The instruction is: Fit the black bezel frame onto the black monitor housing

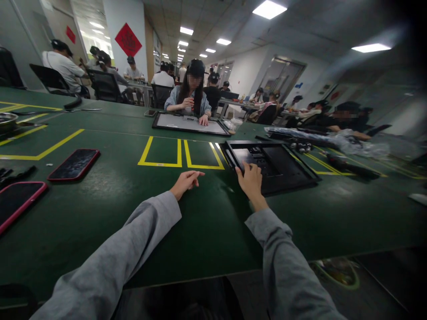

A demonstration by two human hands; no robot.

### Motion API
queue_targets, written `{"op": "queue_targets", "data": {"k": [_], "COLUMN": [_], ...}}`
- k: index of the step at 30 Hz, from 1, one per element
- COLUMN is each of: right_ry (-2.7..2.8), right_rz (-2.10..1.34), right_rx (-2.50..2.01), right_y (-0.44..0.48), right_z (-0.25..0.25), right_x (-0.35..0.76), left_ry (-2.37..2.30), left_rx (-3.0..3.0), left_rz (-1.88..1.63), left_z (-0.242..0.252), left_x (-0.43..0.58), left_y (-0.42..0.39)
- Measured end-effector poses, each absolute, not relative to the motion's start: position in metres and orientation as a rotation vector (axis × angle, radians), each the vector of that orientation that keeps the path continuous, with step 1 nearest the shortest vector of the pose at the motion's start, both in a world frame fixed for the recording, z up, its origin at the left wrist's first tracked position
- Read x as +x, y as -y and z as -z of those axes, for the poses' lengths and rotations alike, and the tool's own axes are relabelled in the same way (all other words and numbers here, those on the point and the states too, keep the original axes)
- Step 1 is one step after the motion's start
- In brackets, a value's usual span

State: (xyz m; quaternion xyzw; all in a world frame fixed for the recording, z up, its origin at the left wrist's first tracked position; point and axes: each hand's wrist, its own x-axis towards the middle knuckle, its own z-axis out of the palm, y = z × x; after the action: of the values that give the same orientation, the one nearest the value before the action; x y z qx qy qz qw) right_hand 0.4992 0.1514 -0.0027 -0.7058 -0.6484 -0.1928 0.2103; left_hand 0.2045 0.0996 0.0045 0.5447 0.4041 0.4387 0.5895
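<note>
My right hand (pixel 251 178) grips the near left rim of a black rectangular panel housing (pixel 293 171), with its fingers curled over the edge. The housing lies on the green table with its recessed inside facing up, and small slots and a raised plate show in it. To the left, my left hand (pixel 188 181) hovers just above the table, holding nothing. Its index finger is stretched out and the others are loosely bent. A gap separates it from the housing.
Two red-edged phones (pixel 74 164) lie at left. Yellow tape outlines (pixel 181 153) mark the table (pixel 200 240). Across it a co-worker (pixel 191 95) handles a framed panel (pixel 167 123). At right lie clear plastic wrap (pixel 360 144) and a dark power-driver-like tool (pixel 350 166).
</note>
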Motion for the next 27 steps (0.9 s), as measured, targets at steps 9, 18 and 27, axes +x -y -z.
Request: {"op": "queue_targets", "data": {"k": [9, 18, 27], "right_ry": [2.036, 2.046, 2.157], "right_rz": [0.583, 0.407, 0.193], "right_rx": [-1.853, -1.945, -1.848], "right_y": [-0.149, -0.151, -0.103], "right_z": [0.015, 0.013, -0.023], "right_x": [0.485, 0.467, 0.33], "left_ry": [-0.936, -0.918, -1.031], "left_rx": [1.292, 1.345, 0.94], "left_rz": [-1.003, -1.038, -1.247], "left_z": [-0.01, -0.002, 0.0], "left_x": [0.204, 0.209, 0.208], "left_y": [-0.097, -0.097, -0.101]}}
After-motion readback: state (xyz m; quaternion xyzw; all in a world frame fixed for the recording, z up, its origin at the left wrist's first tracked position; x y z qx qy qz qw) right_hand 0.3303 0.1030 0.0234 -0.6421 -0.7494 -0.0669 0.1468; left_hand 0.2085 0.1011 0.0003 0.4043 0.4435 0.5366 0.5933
